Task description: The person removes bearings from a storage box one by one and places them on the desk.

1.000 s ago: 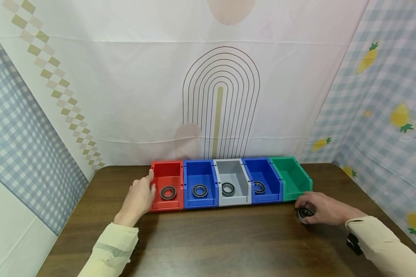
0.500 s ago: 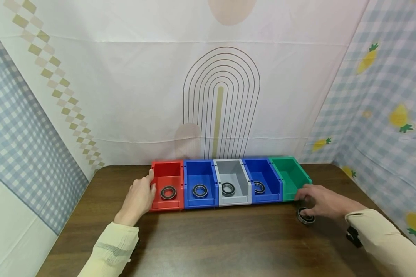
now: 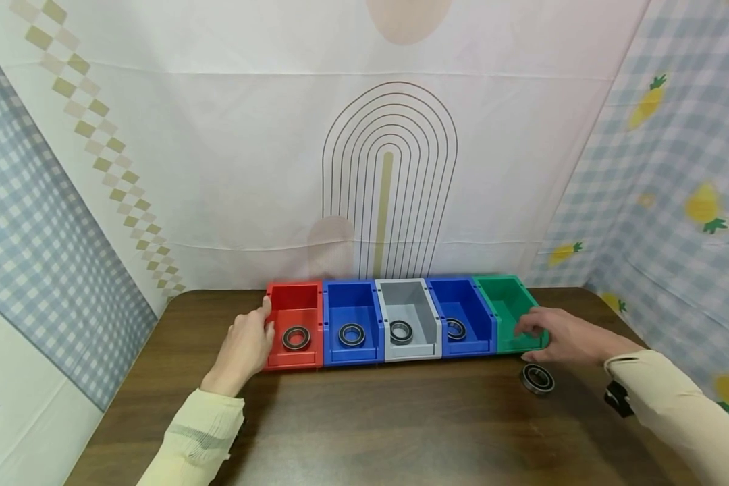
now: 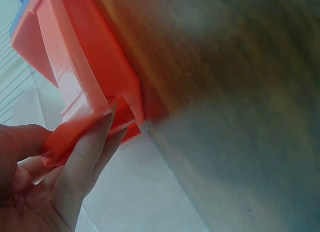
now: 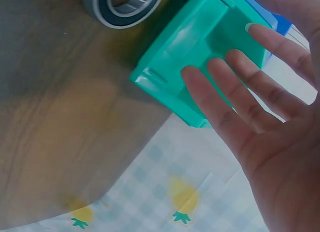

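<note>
My left hand [image 3: 243, 347] is at the left end of a row of plastic bins. In the left wrist view its thumb and fingers grip the side rim of the red bin [image 4: 75, 71]. My right hand [image 3: 561, 335] holds nothing; its loosely spread fingers [image 5: 202, 89] hover over the green bin [image 3: 503, 304] at the right end. Below that hand a metal ball bearing [image 3: 526, 381] lies flat on the wooden table, in front of the green bin. The right wrist view shows part of this bearing [image 5: 103, 9] at the top.
Between the end bins stand a blue bin [image 3: 347, 297], a grey bin [image 3: 399, 293] and another blue bin [image 3: 452, 295]. The red, blue and grey bins each contain one bearing; the red bin's bearing [image 3: 286, 339] lies near its front. A white patterned cloth [image 3: 249, 169] hangs behind the table.
My right hand has let go of the bearing, leaving it on the table, and has moved up and away over the green bin. My left hand has stayed on the red bin.
</note>
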{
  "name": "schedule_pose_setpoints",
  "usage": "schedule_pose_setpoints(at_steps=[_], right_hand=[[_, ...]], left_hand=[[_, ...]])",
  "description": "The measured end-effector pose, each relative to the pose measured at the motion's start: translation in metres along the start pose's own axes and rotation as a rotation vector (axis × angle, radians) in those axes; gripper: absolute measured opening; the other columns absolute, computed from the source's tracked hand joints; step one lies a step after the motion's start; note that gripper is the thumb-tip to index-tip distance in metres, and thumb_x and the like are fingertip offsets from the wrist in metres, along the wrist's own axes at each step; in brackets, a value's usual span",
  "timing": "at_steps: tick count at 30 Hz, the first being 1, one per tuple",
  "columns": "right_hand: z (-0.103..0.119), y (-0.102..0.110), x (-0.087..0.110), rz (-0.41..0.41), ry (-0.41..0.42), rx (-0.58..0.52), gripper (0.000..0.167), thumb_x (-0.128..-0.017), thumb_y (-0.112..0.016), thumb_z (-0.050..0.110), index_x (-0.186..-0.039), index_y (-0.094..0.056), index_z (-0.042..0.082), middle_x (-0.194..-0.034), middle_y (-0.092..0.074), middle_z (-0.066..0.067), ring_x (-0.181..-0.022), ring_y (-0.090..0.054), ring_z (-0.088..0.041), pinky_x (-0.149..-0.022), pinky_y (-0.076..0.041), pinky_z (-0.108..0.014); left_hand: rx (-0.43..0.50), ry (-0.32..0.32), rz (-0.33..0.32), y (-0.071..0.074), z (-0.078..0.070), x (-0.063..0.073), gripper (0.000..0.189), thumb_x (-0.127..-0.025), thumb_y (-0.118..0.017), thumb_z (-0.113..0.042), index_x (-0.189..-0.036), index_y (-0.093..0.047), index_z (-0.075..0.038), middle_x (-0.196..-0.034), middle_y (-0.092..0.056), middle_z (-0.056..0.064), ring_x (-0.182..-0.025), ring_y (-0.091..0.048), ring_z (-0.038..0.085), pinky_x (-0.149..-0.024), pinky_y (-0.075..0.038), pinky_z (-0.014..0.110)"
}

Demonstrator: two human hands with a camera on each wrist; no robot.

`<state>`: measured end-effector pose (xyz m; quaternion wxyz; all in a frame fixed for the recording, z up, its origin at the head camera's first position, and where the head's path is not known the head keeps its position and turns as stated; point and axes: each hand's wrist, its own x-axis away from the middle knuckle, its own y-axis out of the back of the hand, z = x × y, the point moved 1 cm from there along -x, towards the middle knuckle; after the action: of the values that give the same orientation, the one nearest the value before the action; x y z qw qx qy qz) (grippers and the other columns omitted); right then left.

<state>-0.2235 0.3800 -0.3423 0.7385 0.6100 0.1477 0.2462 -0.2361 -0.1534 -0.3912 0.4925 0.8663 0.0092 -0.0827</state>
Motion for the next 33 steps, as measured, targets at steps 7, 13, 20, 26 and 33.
schedule_pose_setpoints(at_steps=[7, 13, 20, 26, 33], right_hand=[[0.003, 0.006, -0.009, 0.009, -0.005, 0.006, 0.031, -0.086, -0.081, 0.03, -0.112, -0.072, 0.015, -0.097, -0.059, 0.005, -0.082, -0.044, 0.0, -0.07, -0.045, -0.025], [0.007, 0.012, -0.016, 0.0, 0.001, 0.021, 0.033, -0.086, -0.081, 0.03, -0.114, -0.071, 0.015, -0.102, -0.062, 0.002, -0.085, -0.049, -0.001, -0.072, -0.048, -0.028], [0.014, 0.017, -0.024, 0.003, -0.022, 0.034, 0.035, -0.086, -0.082, 0.033, -0.115, -0.071, 0.017, -0.109, -0.064, 0.0, -0.091, -0.054, -0.007, -0.077, -0.051, -0.034], [0.018, 0.019, -0.033, 0.017, -0.039, 0.035, 0.036, -0.087, -0.081, 0.031, -0.118, -0.07, 0.017, -0.108, -0.064, 0.0, -0.091, -0.055, -0.012, -0.076, -0.05, -0.033], [0.023, 0.023, -0.04, 0.017, -0.044, 0.011, 0.04, -0.087, -0.081, 0.03, -0.122, -0.069, 0.013, -0.107, -0.063, 0.0, -0.09, -0.053, -0.018, -0.075, -0.048, -0.032]], left_hand=[[0.0, 0.001, -0.004, 0.001, -0.001, 0.0, 0.055, -0.099, -0.056, -0.007, -0.151, -0.043, 0.005, -0.129, -0.063, 0.033, -0.083, -0.068, 0.036, -0.077, -0.056, 0.053], [-0.007, -0.008, -0.008, 0.001, -0.001, 0.0, 0.055, -0.099, -0.056, -0.007, -0.151, -0.043, 0.006, -0.126, -0.064, 0.034, -0.082, -0.068, 0.036, -0.078, -0.056, 0.054], [-0.008, 0.001, 0.001, 0.0, 0.0, 0.0, 0.056, -0.099, -0.056, -0.007, -0.152, -0.042, 0.005, -0.125, -0.064, 0.034, -0.082, -0.068, 0.036, -0.077, -0.056, 0.052], [-0.01, 0.01, 0.009, 0.001, 0.0, 0.0, 0.056, -0.099, -0.056, -0.007, -0.152, -0.041, 0.004, -0.124, -0.065, 0.033, -0.083, -0.067, 0.035, -0.078, -0.056, 0.052], [-0.004, -0.001, 0.004, 0.002, 0.0, 0.0, 0.055, -0.099, -0.055, -0.007, -0.152, -0.042, 0.004, -0.122, -0.065, 0.033, -0.076, -0.065, 0.032, -0.071, -0.055, 0.048]])
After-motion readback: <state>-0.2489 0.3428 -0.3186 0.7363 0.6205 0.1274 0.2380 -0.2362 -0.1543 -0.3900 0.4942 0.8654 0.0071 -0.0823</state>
